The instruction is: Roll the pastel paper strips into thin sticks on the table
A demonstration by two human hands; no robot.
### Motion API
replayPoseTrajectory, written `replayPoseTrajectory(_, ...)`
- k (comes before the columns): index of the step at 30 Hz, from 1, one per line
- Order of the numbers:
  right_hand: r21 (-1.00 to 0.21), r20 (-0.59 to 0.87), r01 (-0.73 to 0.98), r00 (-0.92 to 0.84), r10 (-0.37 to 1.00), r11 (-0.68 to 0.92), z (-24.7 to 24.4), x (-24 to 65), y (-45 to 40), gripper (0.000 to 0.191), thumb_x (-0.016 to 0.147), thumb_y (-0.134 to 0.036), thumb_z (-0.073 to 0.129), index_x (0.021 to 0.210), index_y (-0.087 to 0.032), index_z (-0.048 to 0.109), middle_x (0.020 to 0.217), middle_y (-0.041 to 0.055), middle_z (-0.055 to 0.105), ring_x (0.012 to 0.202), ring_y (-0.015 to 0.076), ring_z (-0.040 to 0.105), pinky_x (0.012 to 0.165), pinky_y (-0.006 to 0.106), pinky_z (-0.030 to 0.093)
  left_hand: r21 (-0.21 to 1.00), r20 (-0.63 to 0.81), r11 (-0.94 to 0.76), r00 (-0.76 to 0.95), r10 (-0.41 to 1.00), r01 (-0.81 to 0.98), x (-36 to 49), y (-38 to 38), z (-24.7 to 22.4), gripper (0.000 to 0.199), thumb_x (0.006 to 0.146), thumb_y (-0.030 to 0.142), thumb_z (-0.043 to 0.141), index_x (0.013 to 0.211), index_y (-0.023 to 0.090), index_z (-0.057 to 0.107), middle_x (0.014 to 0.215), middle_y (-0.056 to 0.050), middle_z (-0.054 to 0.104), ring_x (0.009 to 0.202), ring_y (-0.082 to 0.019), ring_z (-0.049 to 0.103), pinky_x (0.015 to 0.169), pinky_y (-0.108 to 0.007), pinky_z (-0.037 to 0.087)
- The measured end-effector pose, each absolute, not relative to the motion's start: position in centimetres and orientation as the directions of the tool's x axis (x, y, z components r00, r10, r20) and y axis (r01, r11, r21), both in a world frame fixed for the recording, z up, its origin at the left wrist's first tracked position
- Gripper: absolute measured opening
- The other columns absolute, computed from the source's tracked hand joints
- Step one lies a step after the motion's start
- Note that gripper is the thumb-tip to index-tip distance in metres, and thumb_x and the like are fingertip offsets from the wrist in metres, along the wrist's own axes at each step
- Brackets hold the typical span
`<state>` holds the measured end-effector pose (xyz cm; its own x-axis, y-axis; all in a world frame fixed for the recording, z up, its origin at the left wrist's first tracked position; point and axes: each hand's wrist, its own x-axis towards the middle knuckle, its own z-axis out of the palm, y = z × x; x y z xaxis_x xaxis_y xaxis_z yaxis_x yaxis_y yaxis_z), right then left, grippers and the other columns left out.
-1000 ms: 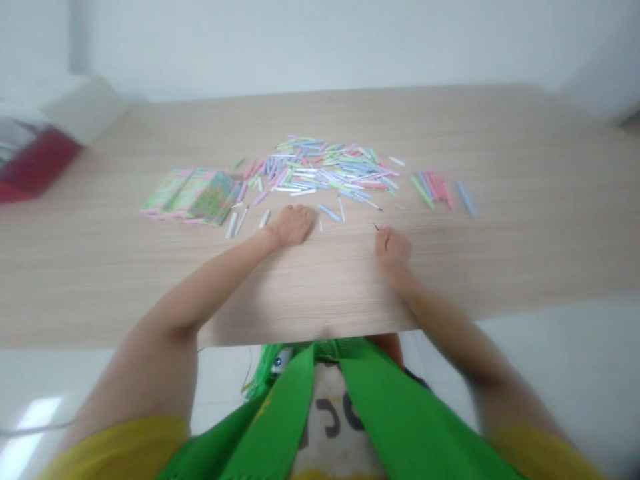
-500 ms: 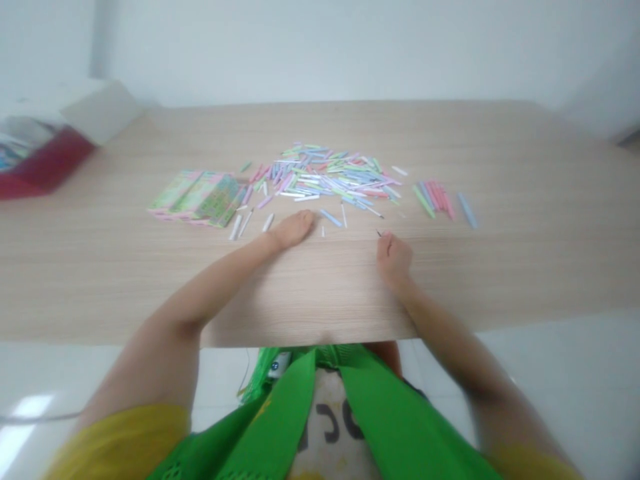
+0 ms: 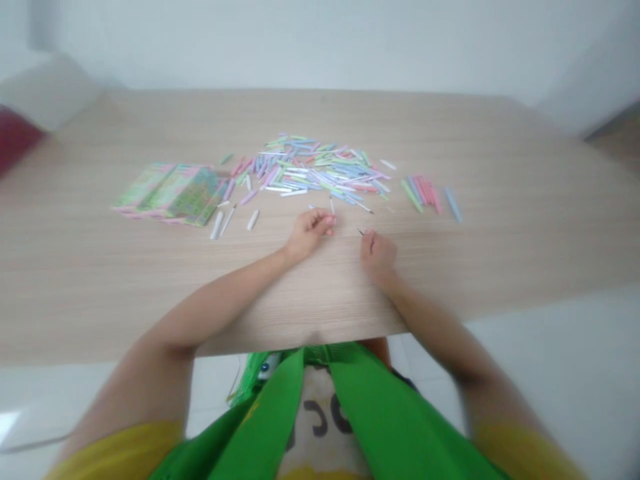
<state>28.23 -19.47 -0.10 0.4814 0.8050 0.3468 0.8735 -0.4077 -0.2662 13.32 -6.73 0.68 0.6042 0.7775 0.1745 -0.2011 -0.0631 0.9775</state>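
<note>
A wide pile of thin coloured sticks (image 3: 320, 170) lies on the wooden table (image 3: 320, 287). Just below its near edge is my left hand (image 3: 313, 233), its fingers curled and pressed together; what they hold, if anything, is too small to make out. My right hand (image 3: 379, 253) is closed around a thin piece with a dark tip (image 3: 361, 232) that pokes out to the left. A white stick with a dark tip (image 3: 333, 205) lies by my left fingertips. Another dark-tipped stick (image 3: 361, 205) rests at the pile's near edge.
Green and pink patterned packs (image 3: 167, 193) lie at the left, with white pieces (image 3: 253, 219) beside them. To the right is a row of green, blue and pink sticks (image 3: 423, 193) and a lone blue one (image 3: 453, 205). A red box (image 3: 17, 137) stands at the far left.
My left hand has lifted from lying on the table and moved toward my right hand, its fingers now curled. The view has shifted, so the table's items appear further left.
</note>
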Motion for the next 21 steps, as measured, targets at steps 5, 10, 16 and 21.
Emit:
replayPoseTrajectory(5,-0.193,0.355,0.907,0.42,0.835,-0.374,-0.3,28.0,-19.8,0.049,0.104,-0.027,0.029,0.08,-0.013,0.069,0.066,0.0134,0.066,0.054,0.0171,0.052,0.057,0.033,0.021,0.766,-0.15,0.543,0.724,0.673,-0.346,14.8,-9.6,-0.7,0.035,0.068,0.034,0.091,0.081,0.01,0.07,0.072,0.0,0.07,0.052,-0.002,0.054,0.06,-0.019,0.052)
replayPoseTrajectory(10,-0.159,0.352,0.946,0.322,0.879,-0.282,-0.6,27.6,-20.2,0.048,0.103,-0.028,0.029,0.083,-0.013,0.069,0.069,0.0146,0.067,0.059,0.019,0.055,0.059,0.034,0.025,0.704,-0.176,0.642,0.8,0.573,-0.305,14.9,-10.5,-0.9,0.032,0.07,0.032,0.09,0.075,0.008,0.069,0.069,-0.001,0.069,0.05,-0.003,0.053,0.054,-0.019,0.05)
replayPoseTrajectory(16,-0.12,0.356,0.971,0.238,0.904,-0.208,-0.7,27.5,-20.5,0.046,0.102,-0.03,0.031,0.081,-0.014,0.069,0.069,0.0142,0.066,0.059,0.0191,0.052,0.061,0.034,0.027,0.667,-0.164,0.682,0.833,0.528,-0.3,15.0,-10.4,-1.2,0.039,0.065,0.038,0.093,0.073,0.01,0.066,0.065,0.001,0.063,0.054,-0.005,0.056,0.054,-0.019,0.046)
replayPoseTrajectory(21,-0.107,0.359,0.974,0.223,0.906,-0.198,-0.7,27.2,-20.7,0.046,0.101,-0.029,0.029,0.085,-0.013,0.069,0.07,0.0146,0.067,0.062,0.0206,0.054,0.061,0.034,0.028,0.677,-0.138,0.697,0.889,0.436,-0.237,14.8,-10.5,-1.4,0.048,0.059,0.043,0.095,0.075,0.009,0.065,0.065,0.001,0.061,0.057,-0.006,0.056,0.056,-0.019,0.046)
